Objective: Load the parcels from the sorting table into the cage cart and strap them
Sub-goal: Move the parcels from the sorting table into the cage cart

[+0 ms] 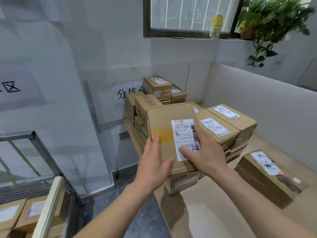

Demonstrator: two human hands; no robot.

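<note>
At the lower left stands a grey metal cage cart (34, 140), with brown cardboard boxes (10, 215) already inside it. Right of it, the person's left hand (152, 165) reaches forward with straight fingers, their tips touching the left edge of a large brown cardboard parcel (168, 115) crossed by a yellow tape band. This parcel sits atop a stack on the cardboard-covered counter (205, 212), possibly tilted, though the view is unclear. The right hand (204, 152) lies flat on the parcel's white shipping label (184, 133), fingers spread. Just right, two labelled brown boxes (223, 129) sit side by side. Farther right, apart, lies a darker brown taped parcel (262, 179).
</note>
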